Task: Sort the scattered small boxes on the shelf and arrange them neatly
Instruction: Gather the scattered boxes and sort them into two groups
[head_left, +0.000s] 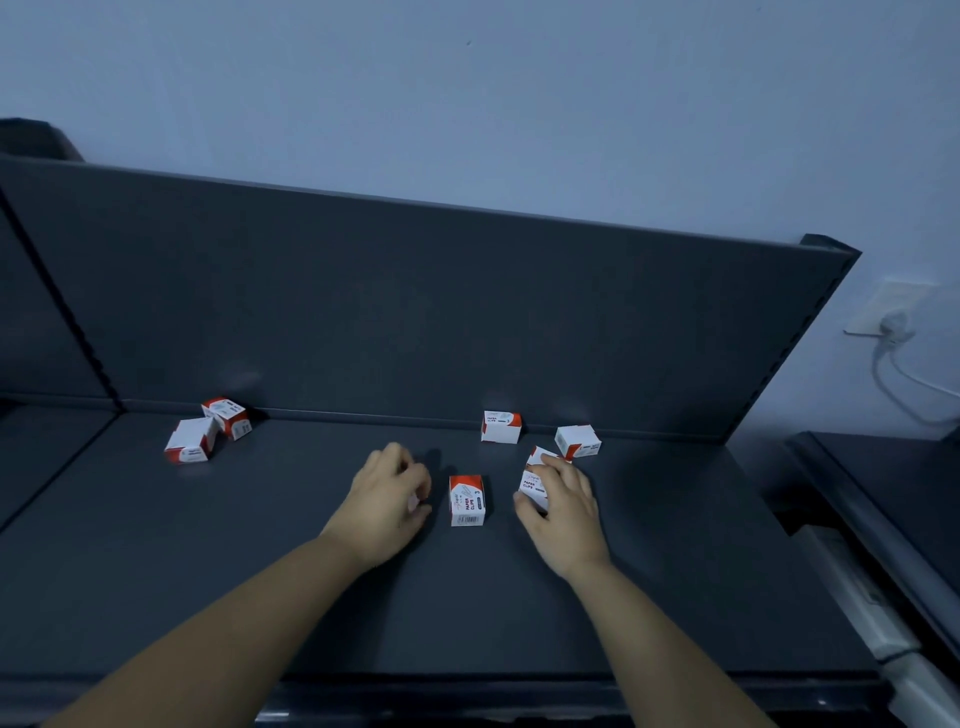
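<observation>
Several small white-and-red paper-clip boxes lie scattered on a dark grey shelf (363, 613). My right hand (563, 506) grips one box (531, 486), with another box (540, 456) just behind it. A box (467, 500) lies flat between my hands. My left hand (390, 496) sits just left of that box with fingers curled; a small white-pink bit shows under them, and I cannot tell whether it holds anything. Two boxes (501, 427) (577, 441) stand near the back panel. At the back left lie two boxes (191, 440) (227, 417), touching.
The shelf's upright back panel (415, 312) runs behind the boxes. A slotted post (62, 306) divides off a neighbouring shelf bay on the left. At right are another dark surface (893, 499), a wall socket with a white cable (893, 332), and the shelf's front edge (467, 696).
</observation>
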